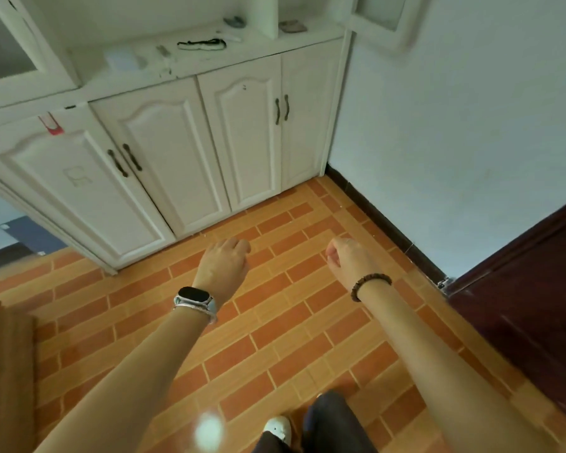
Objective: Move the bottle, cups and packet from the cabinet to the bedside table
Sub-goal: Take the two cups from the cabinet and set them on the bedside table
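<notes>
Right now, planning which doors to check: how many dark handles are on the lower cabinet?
4. Left-pair handles sit side by side where the left two doors meet; right-pair handles where the right two doors meet. None looks hidden.

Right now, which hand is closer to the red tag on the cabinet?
Left. The left hand hangs below and right of the red tag; the right hand is farther right, toward the wall.
</notes>
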Demonstrator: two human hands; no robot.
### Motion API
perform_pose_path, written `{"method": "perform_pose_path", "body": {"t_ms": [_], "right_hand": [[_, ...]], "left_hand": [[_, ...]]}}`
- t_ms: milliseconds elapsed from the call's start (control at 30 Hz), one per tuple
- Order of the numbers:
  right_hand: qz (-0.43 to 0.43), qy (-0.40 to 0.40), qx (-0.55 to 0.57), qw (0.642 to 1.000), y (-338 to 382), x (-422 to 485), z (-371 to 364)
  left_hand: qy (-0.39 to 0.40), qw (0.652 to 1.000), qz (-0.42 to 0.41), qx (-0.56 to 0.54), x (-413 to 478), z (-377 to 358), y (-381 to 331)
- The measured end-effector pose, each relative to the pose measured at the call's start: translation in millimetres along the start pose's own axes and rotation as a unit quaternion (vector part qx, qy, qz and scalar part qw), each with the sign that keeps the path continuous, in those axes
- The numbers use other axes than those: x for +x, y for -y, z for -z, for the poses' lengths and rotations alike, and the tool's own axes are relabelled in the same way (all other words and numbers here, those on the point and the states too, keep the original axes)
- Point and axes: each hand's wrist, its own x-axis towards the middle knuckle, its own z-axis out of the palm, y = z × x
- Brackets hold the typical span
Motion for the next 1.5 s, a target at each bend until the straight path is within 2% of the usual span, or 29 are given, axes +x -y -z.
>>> {"method": "perform_pose_path", "body": {"t_ms": [267,567,700,933,1200,1500], "right_hand": [[0.001,-0.001,0.015,1.000,-63.0,100.0,25.4],[0.053,0.015,0.009,0.998,-117.7,219.0,60.9],[0.065,0.019,0.023,0.997,-129.6,259.1,68.3],[0.071,0.025,0.033,0.997,-143.0,346.2,76.7],[0.065,-0.002,0.022,0.998,-140.4,468.2,108.3],[0.052,-0.031,0.026,0.998,-145.0,574.0,136.0]], "left_hand": [[0.009,1.000,0.001,0.002,111.5,-30.6,-24.3],[-0.020,0.999,0.039,0.005,226.7,-48.5,-58.7],[-0.009,0.999,0.026,0.017,266.6,-56.5,-61.6],[-0.005,0.999,0.028,0.018,350.8,-76.6,-42.7],[-0.050,0.998,0.039,-0.004,472.9,-82.5,2.6],[-0.072,0.997,-0.012,-0.015,579.9,-77.8,21.1]]}}
